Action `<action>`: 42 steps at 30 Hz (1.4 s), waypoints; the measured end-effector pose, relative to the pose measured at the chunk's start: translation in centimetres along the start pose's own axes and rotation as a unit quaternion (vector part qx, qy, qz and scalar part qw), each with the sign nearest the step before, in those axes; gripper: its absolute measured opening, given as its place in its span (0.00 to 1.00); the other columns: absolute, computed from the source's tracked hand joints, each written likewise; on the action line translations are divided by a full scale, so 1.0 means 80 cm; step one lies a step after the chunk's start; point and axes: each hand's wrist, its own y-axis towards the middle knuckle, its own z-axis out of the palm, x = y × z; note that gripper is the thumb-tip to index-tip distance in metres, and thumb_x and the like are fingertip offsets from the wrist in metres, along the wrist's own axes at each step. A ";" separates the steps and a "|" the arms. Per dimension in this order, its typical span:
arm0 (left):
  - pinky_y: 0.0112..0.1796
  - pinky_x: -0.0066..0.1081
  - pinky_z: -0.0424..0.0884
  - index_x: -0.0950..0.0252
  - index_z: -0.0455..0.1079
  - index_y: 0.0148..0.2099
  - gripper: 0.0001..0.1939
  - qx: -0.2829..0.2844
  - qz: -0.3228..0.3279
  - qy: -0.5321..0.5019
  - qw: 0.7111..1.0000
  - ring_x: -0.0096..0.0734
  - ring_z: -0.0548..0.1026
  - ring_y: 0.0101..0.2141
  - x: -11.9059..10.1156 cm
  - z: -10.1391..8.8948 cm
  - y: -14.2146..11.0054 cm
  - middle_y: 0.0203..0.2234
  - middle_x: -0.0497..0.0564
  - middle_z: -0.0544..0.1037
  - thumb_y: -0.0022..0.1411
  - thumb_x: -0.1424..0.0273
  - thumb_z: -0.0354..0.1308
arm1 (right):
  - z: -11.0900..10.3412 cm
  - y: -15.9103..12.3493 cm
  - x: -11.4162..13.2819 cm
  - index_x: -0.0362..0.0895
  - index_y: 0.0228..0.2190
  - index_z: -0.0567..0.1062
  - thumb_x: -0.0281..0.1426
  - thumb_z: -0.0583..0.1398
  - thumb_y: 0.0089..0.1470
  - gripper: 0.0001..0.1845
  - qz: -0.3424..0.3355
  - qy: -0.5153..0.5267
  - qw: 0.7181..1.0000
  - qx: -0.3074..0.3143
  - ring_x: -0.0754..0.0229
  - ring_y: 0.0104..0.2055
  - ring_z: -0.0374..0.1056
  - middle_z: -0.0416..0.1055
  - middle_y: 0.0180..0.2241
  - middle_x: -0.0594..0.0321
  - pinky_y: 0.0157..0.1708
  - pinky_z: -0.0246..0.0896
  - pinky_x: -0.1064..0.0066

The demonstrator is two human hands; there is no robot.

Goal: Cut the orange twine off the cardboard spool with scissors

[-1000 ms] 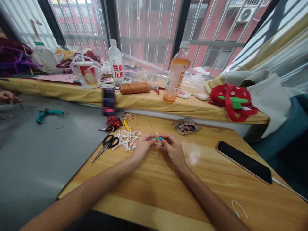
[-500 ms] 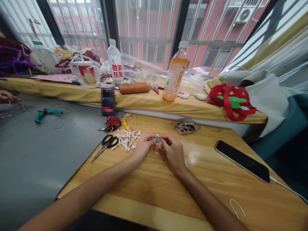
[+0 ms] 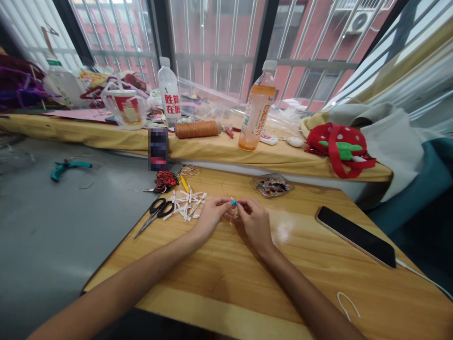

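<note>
Both my hands meet at the middle of the wooden table [image 3: 300,264]. My left hand [image 3: 209,218] and my right hand [image 3: 255,221] pinch a small white strip with blue beads [image 3: 233,203] between their fingertips. Just left of my left hand lies a pile of short white strips [image 3: 187,204]. Black-handled scissors [image 3: 155,213] rest beside that pile. A small clear tray of coloured beads [image 3: 273,185] sits behind my right hand.
A black phone [image 3: 356,230] lies at the right with a white cable [image 3: 348,304] near the front edge. On the yellow ledge [image 3: 212,148] stand an orange drink bottle [image 3: 257,108], a water bottle [image 3: 169,94], a thread spool [image 3: 197,129] and a strawberry bag [image 3: 339,148]. Teal pliers [image 3: 67,168] lie on the grey surface.
My fingertips have drawn closer together around the beaded strip. Another person's hand at the far left edge has gone out of view.
</note>
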 end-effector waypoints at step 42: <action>0.24 0.24 0.66 0.68 0.63 0.26 0.06 -0.019 0.044 0.043 0.998 0.22 0.68 0.19 0.013 -0.010 0.012 0.19 0.45 0.70 0.48 0.70 0.54 | 0.016 0.008 -0.034 0.43 0.22 0.66 0.39 0.58 0.40 0.12 0.217 0.258 0.942 0.005 0.62 0.24 0.63 0.66 0.21 0.65 0.27 0.58 0.70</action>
